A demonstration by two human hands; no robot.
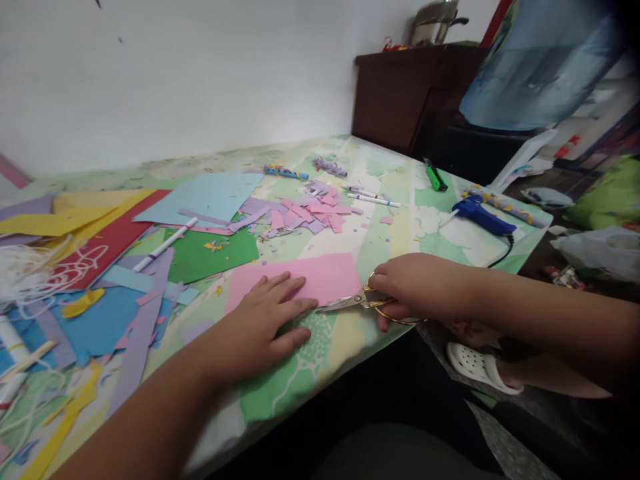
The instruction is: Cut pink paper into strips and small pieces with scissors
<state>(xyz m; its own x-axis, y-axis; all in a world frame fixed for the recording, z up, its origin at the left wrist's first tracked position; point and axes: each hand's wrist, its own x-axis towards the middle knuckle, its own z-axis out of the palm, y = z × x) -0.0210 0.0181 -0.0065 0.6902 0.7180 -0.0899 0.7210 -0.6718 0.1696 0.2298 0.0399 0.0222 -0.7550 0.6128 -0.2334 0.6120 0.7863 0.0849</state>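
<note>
A pink sheet of paper (pixel 325 275) lies flat on the patterned tablecloth (pixel 345 333) close to the table's front edge. My left hand (pixel 273 313) rests on the sheet's left part, palm down, fingers stretched out. From the right, my right hand (pixel 407 287) grips the gold handles of a pair of scissors (pixel 357 299). Their silver blades point left along the near edge of the pink sheet, and the tips end beside my left fingers. Whether the blades are parted is hard to make out.
Pink and purple paper scraps (pixel 320 210) lie beyond the sheet. Coloured sheets, white yarn (pixel 45 270) and a marker (pixel 165 245) crowd the left. A blue glue gun (pixel 483 215) and a green box cutter (pixel 435 177) lie at right, below a water jug (pixel 537 80).
</note>
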